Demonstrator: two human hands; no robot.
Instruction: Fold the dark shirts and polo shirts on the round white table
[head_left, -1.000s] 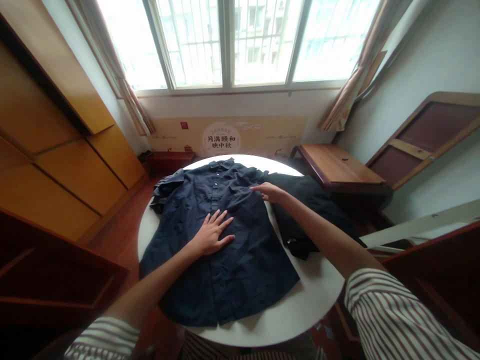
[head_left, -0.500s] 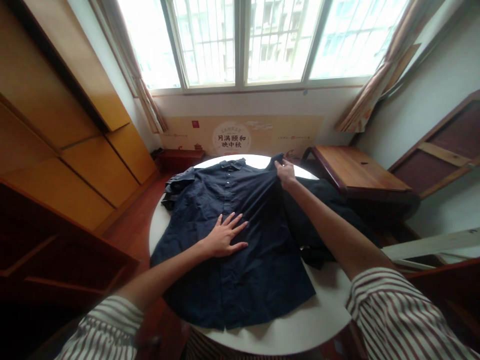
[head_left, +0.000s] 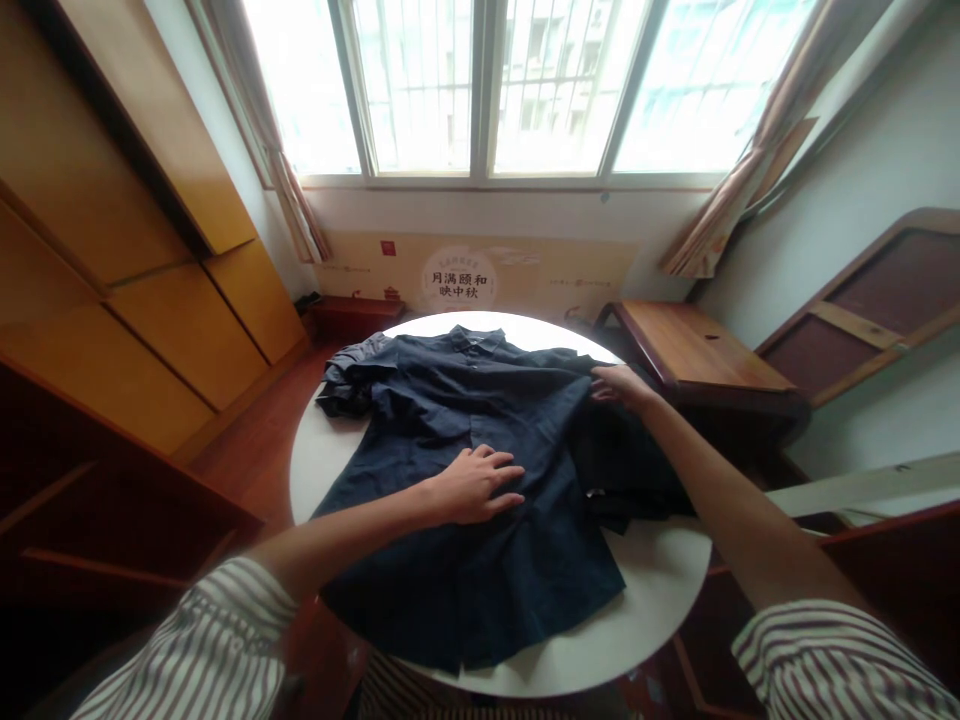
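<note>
A dark navy short-sleeved shirt [head_left: 427, 570] lies spread front up on a round white table [head_left: 667, 590], its collar toward the window. My left hand [head_left: 484, 485] rests on the middle of the shirt front, palm down with the fingers apart. At the shirt's right side, my right hand [head_left: 619, 387] pinches the sleeve with closed fingers, and creases run from there across the chest. Under that arm lies a dark folded garment [head_left: 637, 470], partly hidden. Another bundle of dark cloth [head_left: 349, 385] sits beside the shirt's left sleeve.
A wooden side table [head_left: 705, 345] stands beyond the table at right. Yellow wooden cabinets [head_left: 150, 320] line the left wall. Dark wooden furniture [head_left: 97, 500] is close at left. A window [head_left: 480, 90] with curtains fills the far wall, above a printed banner [head_left: 540, 275].
My right hand has moved right and down with the sleeve, pulling the shirt's right side outward. My left hand has shifted slightly right, its fingers less spread.
</note>
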